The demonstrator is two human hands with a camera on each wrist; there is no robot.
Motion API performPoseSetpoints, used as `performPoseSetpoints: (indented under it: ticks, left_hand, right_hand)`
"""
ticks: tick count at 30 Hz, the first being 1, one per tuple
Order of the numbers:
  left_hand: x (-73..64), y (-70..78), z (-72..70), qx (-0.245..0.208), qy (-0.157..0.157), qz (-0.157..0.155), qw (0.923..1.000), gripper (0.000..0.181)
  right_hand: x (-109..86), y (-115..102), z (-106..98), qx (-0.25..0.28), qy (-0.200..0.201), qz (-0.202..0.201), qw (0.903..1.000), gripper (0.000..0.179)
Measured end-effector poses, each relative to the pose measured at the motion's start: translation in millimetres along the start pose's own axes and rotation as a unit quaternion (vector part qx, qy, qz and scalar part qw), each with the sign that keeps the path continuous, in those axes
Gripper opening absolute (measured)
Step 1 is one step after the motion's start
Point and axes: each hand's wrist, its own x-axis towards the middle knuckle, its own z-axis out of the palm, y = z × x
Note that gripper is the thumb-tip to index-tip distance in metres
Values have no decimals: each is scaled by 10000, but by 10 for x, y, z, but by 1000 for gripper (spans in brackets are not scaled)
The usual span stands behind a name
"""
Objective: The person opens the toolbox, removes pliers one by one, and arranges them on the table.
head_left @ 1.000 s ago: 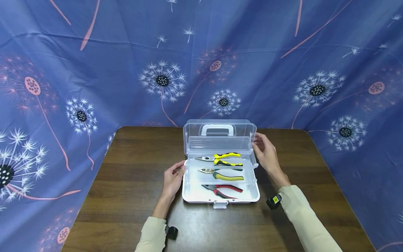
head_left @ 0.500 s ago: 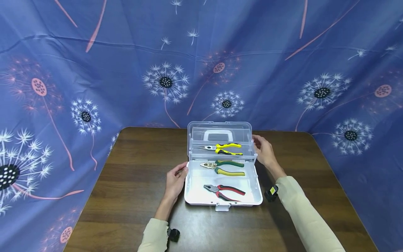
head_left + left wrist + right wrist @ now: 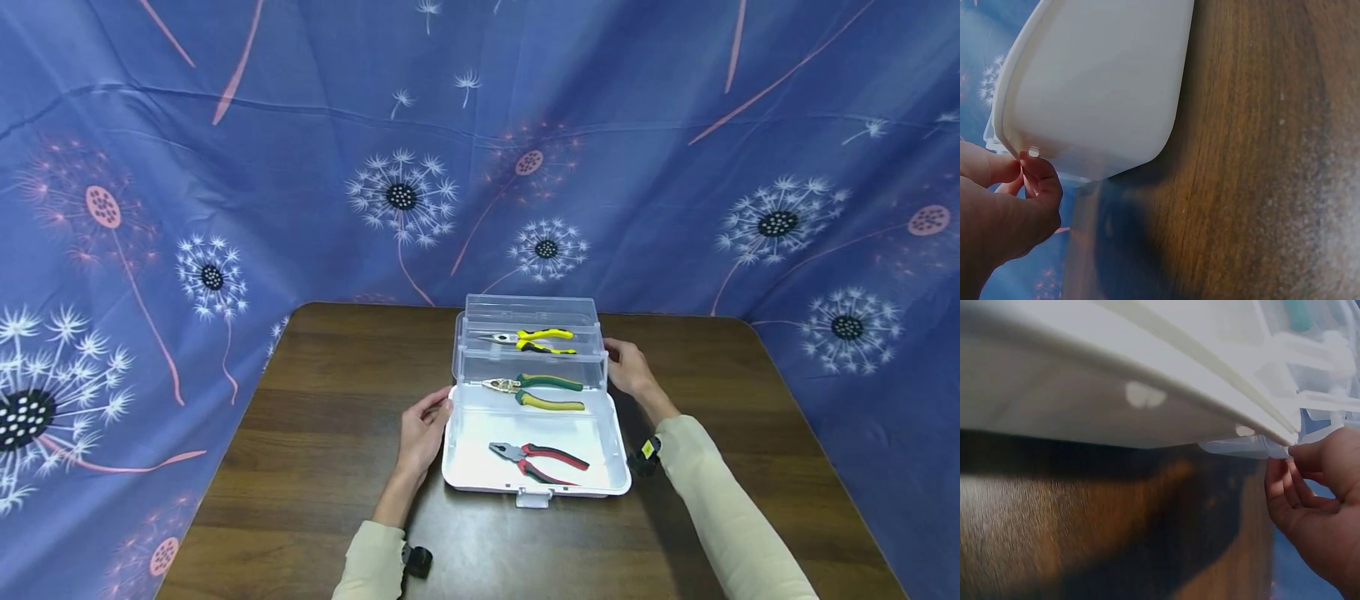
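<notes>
A white toolbox (image 3: 468, 454) stands open on the table, its clear cantilever trays (image 3: 592, 367) raised and swung back. Needle-nose pliers (image 3: 551, 334) with yellow-black handles lie in the upper tray. Combination pliers (image 3: 551, 405) with green-yellow handles lie in the lower tray. Red-black combination pliers (image 3: 555, 453) lie on the box floor. At the back left corner, my left hand (image 3: 422, 429) pinches the rim between thumb and fingers, as the left wrist view shows. My right hand (image 3: 630, 368) pinches the back right corner of the toolbox; the right wrist view shows thumb above, fingers below.
The brown wooden table (image 3: 315, 433) carries the box near its back edge. A blue dandelion-print cloth (image 3: 300, 167) hangs behind and at both sides. The clear lid (image 3: 457, 350) leans back behind the trays. A white latch (image 3: 533, 499) hangs at the box front.
The clear trays have risen and swung back with the yellow and green pliers in them, uncovering the box floor. My right hand has come down slightly beside the lid; my left stays at the rim.
</notes>
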Motion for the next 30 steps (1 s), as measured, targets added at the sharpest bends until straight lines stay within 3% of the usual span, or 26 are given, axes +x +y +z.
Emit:
performPoseSetpoints:
  ticks: [13, 19, 25, 30]
  left_hand:
    - [-19, 24, -5, 28, 21, -163, 9999, 31]
    - [-10, 14, 0, 62, -1, -186, 9998, 31]
    - [-1, 0, -4, 50, -20, -190, 9998, 32]
    - [2, 5, -3, 80, -31, -219, 9997, 32]
  right_hand:
    - [-53, -159, -133, 552, -258, 411, 9973, 37]
    - [-58, -276, -254, 979, 227, 400, 9941, 30]
    - [-45, -442, -375, 761, 960, 72, 9924, 28]
    - [-17, -617, -384, 720, 921, -120, 9931, 30]
